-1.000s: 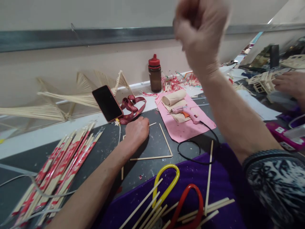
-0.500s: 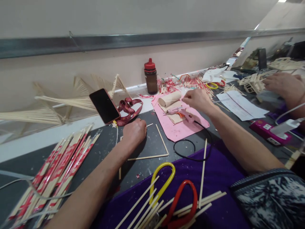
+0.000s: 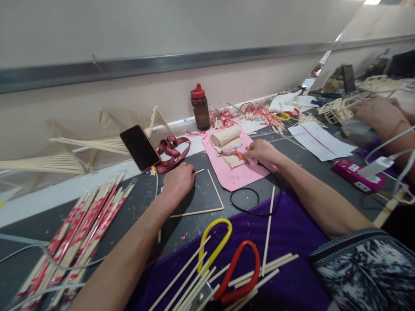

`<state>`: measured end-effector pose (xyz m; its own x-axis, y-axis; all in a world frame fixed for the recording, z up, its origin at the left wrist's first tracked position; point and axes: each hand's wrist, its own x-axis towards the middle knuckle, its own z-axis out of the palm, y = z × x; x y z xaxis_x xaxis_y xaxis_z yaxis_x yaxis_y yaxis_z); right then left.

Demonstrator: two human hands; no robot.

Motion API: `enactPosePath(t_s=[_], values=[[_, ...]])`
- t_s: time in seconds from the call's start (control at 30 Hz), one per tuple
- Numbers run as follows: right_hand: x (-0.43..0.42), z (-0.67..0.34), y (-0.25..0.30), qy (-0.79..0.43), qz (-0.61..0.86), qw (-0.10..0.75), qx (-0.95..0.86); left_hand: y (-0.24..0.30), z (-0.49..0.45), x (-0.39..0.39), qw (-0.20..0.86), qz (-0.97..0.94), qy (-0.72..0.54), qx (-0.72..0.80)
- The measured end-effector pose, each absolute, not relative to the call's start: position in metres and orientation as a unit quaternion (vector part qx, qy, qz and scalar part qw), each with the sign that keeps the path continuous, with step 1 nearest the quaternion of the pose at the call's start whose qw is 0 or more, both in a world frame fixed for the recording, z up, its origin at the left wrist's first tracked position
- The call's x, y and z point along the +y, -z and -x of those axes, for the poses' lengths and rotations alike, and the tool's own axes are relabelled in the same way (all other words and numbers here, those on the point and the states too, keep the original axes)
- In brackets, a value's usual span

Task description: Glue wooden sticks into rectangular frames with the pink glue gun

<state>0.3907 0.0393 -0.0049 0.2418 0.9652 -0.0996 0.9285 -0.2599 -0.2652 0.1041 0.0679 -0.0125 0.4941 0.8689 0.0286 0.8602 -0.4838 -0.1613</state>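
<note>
My left hand (image 3: 179, 182) rests on the dark table with its fingers closed on a thin wooden stick (image 3: 199, 171), whose tip sticks out past the fingertips. Just right of it, two more sticks lie joined at a corner, the nearer stick (image 3: 196, 213) running toward my left wrist. My right hand (image 3: 262, 151) is closed around the handle of a pink hot glue gun (image 3: 231, 150), which lies on a pink sheet (image 3: 231, 183). The nozzle points left, beside a brown cardboard roll (image 3: 226, 135). Its black cord (image 3: 244, 212) loops on the table.
Yellow-and-red-handled scissors (image 3: 215, 244) and loose sticks lie on purple cloth (image 3: 288, 233) in front. Wrapped chopsticks (image 3: 79, 233) are at left. Behind stand a phone (image 3: 140, 147), a red lanyard (image 3: 173, 151) and a bottle (image 3: 200, 108). Another person's hand (image 3: 378, 113) touches a stick model at right.
My right hand has come down from beside the cardboard roll onto the glue gun's handle and gripped it. My left hand stays in place; the view has shifted slightly.
</note>
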Motion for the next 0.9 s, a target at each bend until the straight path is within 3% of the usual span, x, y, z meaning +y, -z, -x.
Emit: enactPosePath(t_s=[0.47,0.77,0.9], values=[[0.039,-0.392,0.006,-0.235,0.734,0.309,-0.558,0.015,-0.105,0.067,0.088,0.863,-0.028,-0.497],[0.030,-0.367,-0.004,-0.315,0.544,0.531,-0.568,0.015,-0.105,0.066,0.087,0.862,-0.022,-0.499],[0.031,-0.353,0.000,-0.426,0.520,0.532,-0.516,0.018,-0.104,0.067,0.082,0.859,-0.012,-0.504]])
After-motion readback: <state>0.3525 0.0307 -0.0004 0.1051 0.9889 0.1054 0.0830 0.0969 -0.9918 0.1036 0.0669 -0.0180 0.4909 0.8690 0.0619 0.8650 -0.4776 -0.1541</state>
